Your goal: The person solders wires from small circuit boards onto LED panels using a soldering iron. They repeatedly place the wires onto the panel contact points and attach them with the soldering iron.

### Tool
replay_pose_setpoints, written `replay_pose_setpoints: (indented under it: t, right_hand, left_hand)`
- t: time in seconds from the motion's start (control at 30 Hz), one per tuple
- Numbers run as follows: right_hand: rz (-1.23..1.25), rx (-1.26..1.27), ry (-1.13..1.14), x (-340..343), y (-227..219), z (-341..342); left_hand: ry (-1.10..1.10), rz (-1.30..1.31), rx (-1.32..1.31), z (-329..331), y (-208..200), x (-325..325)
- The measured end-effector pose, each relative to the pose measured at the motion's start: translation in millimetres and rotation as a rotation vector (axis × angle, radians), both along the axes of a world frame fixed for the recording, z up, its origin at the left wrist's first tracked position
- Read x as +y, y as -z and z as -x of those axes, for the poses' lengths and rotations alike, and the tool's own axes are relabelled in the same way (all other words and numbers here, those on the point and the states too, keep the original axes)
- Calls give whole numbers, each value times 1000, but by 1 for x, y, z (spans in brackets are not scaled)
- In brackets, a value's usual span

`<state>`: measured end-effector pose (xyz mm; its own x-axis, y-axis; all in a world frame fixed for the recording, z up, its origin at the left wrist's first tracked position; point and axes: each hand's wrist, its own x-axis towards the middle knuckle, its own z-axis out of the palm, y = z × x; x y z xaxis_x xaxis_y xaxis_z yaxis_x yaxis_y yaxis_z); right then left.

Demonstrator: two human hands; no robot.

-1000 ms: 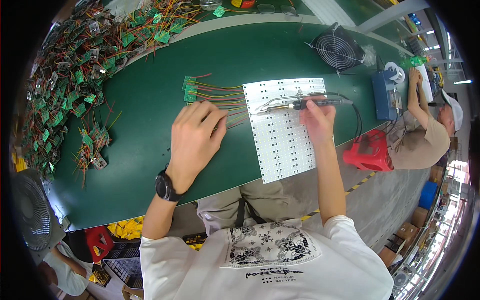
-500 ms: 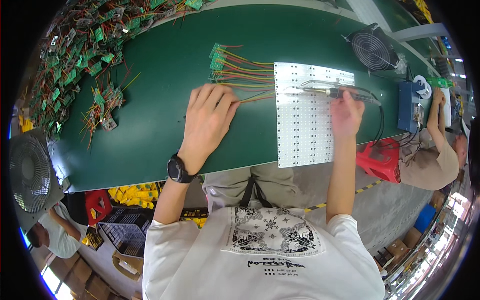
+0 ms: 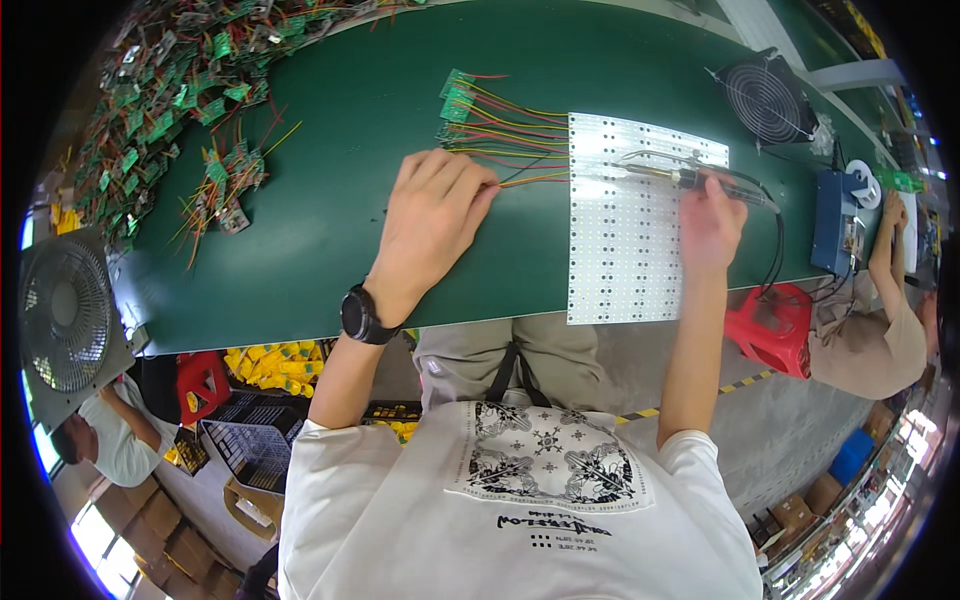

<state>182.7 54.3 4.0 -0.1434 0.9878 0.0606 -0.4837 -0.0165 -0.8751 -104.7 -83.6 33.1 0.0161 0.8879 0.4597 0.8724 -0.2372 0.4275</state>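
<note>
My left hand [image 3: 432,212] is closed over the green table, its thumb and fingertips pinching thin red and yellow wires [image 3: 535,180]. Those wires run right to the left edge of a white LED panel [image 3: 622,255] dotted with small squares. In my right hand [image 3: 712,222] is a soldering iron [image 3: 690,178] with a thin curved metal tube alongside it. Its tip points left, over the panel's upper part; whether it touches cannot be made out. Beyond my left fingers, small green circuit boards [image 3: 458,97] lie in a column, joined by more wires to the panel's edge.
Heaped wired circuit boards [image 3: 150,120] cover the far left, with a smaller bunch [image 3: 232,185] nearer. A black fan [image 3: 762,98] stands far right, near a blue soldering station [image 3: 828,220] and a solder spool [image 3: 862,183]. A grey fan [image 3: 68,310] is at left. Another person sits right.
The whole scene has shifted slightly right and up in the picture. Both hands keep nearly the same places relative to the panel, still holding the wires and the soldering iron.
</note>
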Motion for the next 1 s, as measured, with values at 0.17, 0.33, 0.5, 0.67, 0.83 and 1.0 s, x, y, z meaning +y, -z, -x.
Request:
replay_pose_setpoints:
  t: [0.17, 0.33, 0.5, 0.67, 0.83, 1.0]
  right_hand:
    - [94, 5, 56, -3, 6, -1]
    - [-12, 169, -82, 7, 16, -28]
    - [15, 146, -94, 8, 17, -18]
    - [3, 131, -136, 7, 15, -15]
    - [-16, 91, -106, 8, 17, -16]
    - [11, 95, -63, 9, 19, -16]
  left_hand:
    - [6, 1, 15, 8, -2, -12]
    - [-214, -74, 12, 49, -19, -44]
    - [-876, -84, -27, 111, -4, -111]
    - [-1214, 39, 78, 152, -8, -128]
    - [-1177, 166, 15, 173, -4, -131]
    - [-907, 155, -790, 160, -11, -170]
